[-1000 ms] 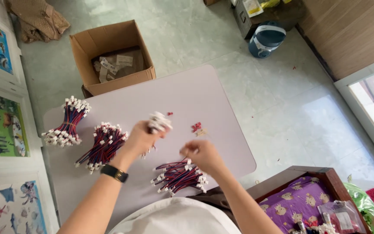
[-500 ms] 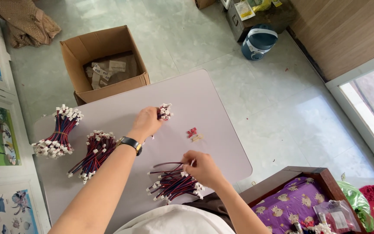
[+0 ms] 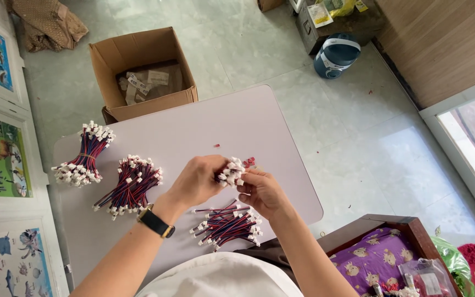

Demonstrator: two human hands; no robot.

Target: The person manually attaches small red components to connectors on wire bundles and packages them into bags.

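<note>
- The left hand (image 3: pixel 196 180) is clenched around a small bunch of wire leads (image 3: pixel 229 171), whose white plug connectors stick out past the knuckles toward the right.
- The right hand (image 3: pixel 262 191) meets that bunch from the other side; its fingertips (image 3: pixel 247 179) pinch the connector ends, so both hands grasp the same bunch above the table.
- A dark wristwatch (image 3: pixel 155 221) with a gold-coloured case sits on the left wrist.
- The bunch is held in the air over the middle of the pale lilac table (image 3: pixel 193 129), just above a loose pile of leads (image 3: pixel 227 224) that lies on the table near the person's body.
- That loose pile shows red, blue and black wires with white connectors at both ends, spread unevenly.
- Two tied bundles lie on the table's left part: a nearer bundle (image 3: pixel 130 184) just left of the left forearm, and a farther bundle (image 3: pixel 83 154) close to the left edge; the two lie near each other but apart.
- Small red scraps (image 3: pixel 249 161) lie on the table just beyond the hands.
- An open cardboard box (image 3: pixel 141 71) holding crumpled paper stands on the floor, touching the table's far edge.
- A blue-grey pot-shaped appliance (image 3: pixel 336 55) stands on the tiled floor to the far right.
- A wooden tray (image 3: pixel 391 225) with purple patterned cloth sits at the lower right.
</note>
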